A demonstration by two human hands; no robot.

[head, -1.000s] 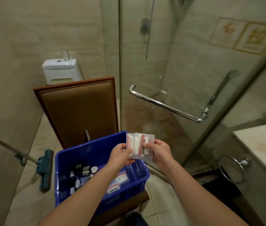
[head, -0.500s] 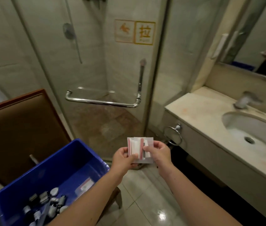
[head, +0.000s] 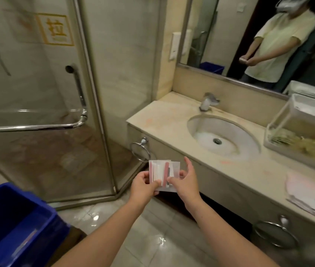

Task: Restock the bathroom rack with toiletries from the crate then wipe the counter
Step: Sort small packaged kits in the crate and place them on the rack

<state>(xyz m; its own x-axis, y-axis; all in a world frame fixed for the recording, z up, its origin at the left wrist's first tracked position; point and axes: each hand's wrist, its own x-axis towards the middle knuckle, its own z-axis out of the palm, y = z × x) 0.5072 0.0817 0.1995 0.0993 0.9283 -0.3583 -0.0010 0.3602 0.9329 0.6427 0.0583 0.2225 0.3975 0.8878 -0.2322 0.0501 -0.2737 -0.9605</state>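
hands: your left hand (head: 145, 185) grips and your right hand (head: 185, 182) pinches 1 fanned stack of packets (head: 164, 175), likely to sort them | rack (head: 297, 132): on the table (head: 172, 116), well right of your hands | crate (head: 14, 224): low left of them

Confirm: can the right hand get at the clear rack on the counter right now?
Probably yes. The right hand shares the packets with the left hand, and only open air over the sink separates it from the rack; a step closer may help.
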